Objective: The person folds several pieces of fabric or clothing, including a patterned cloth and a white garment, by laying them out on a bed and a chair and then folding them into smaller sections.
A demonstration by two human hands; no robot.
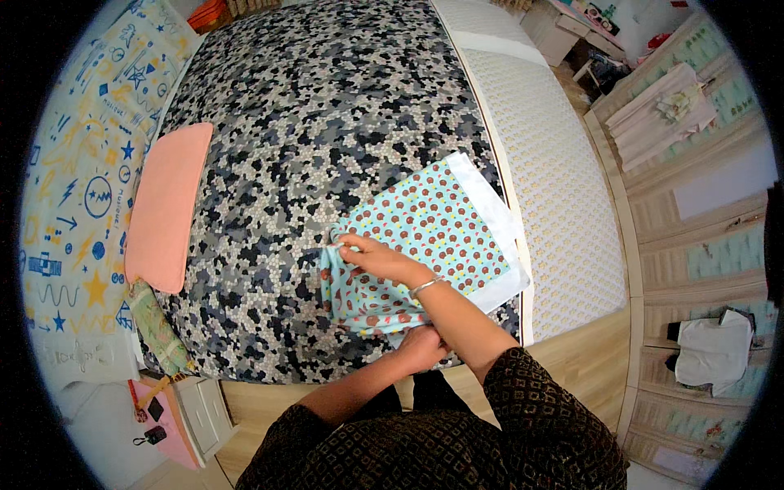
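A light blue cloth with a brown printed pattern and a white border lies partly spread on the patterned bedsheet. Its left side is bunched and folded over. My right hand, with a silver bangle at the wrist, reaches across the cloth and pinches its gathered left edge between thumb and fingers. Closer to my body, my left hand is closed on the cloth's near edge at the front of the bed. The fingertips of that hand are partly hidden.
A pink pillow and a green patterned roll lie along the bed's left side. To the right is a pale mattress. A bedside cabinet stands at lower left; clothes hang on the wardrobe at right.
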